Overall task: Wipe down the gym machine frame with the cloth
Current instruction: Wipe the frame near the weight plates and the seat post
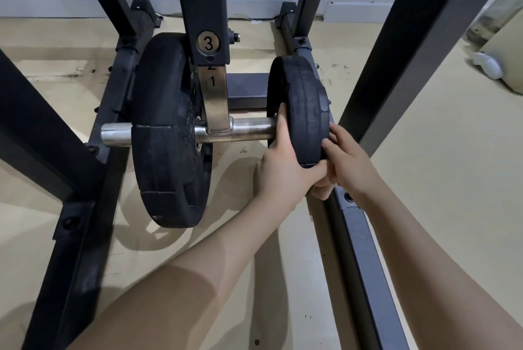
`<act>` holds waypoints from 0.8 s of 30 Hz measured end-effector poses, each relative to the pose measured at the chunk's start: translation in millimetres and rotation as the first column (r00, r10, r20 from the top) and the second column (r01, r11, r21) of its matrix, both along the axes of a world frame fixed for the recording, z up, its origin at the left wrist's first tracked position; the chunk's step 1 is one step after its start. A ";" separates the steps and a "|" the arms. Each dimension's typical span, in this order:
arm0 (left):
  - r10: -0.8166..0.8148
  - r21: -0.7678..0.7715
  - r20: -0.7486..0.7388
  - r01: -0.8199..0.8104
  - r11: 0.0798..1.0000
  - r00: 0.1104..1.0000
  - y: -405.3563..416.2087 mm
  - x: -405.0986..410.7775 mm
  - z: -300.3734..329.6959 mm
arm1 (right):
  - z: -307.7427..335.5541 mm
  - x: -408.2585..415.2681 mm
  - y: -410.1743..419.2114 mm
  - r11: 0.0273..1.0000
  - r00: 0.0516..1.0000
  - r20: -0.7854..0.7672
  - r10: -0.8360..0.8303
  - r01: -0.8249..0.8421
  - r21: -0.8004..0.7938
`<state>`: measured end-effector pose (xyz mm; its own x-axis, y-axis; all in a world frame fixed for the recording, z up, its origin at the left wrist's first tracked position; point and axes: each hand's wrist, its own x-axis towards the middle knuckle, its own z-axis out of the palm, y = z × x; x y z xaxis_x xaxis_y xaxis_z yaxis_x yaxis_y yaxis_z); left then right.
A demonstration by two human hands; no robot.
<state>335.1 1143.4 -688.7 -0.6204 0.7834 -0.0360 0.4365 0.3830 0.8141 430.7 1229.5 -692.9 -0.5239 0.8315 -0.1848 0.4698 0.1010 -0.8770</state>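
- Frame [365, 239] runs just below the grip; no cloth in sight.
- Both hands clasp the small plate [304, 112] at the bar [249, 130] end: left hand [283, 171] on its inner face, right hand [346, 164] outside.
- Keep it square to the bar, likely sliding evenly.

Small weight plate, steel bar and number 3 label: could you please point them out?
Small weight plate [307, 112]: head view, rubber rim.
Steel bar [252, 129]: head view, bare middle stretch.
Number 3 label [208, 43]: head view, on the digit.

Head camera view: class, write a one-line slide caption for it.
Both hands, left hand and right hand, grip the small black weight plate at the chrome bar's end.
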 end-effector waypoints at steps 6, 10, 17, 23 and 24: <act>-0.128 -0.015 0.124 0.130 0.991 0.984 -9.3 -11.1 -0.1 | 24.3 -8.8 -24.1 0.953 0.989 0.044 -0.143 0.125 0.277; -0.229 -0.140 0.079 0.238 0.961 0.970 -52.6 -46.6 17.8 | 76.2 -24.5 -66.0 0.824 0.933 -0.340 -0.120 0.284 0.490; -0.231 -0.060 -0.772 0.293 0.954 0.592 -116.9 -84.8 84.0 | 55.8 -113.0 -87.2 0.807 0.979 -0.182 -0.089 0.178 0.563; -0.338 -0.345 -0.834 0.065 0.936 0.436 -117.1 -124.0 79.3 | -41.5 -130.5 -83.3 0.878 0.898 0.430 -0.092 -0.131 0.460; -0.353 -0.362 -0.823 0.067 0.930 0.445 -118.1 -126.0 76.9 | -48.9 -130.2 -83.5 0.844 0.893 0.438 -0.104 -0.154 0.514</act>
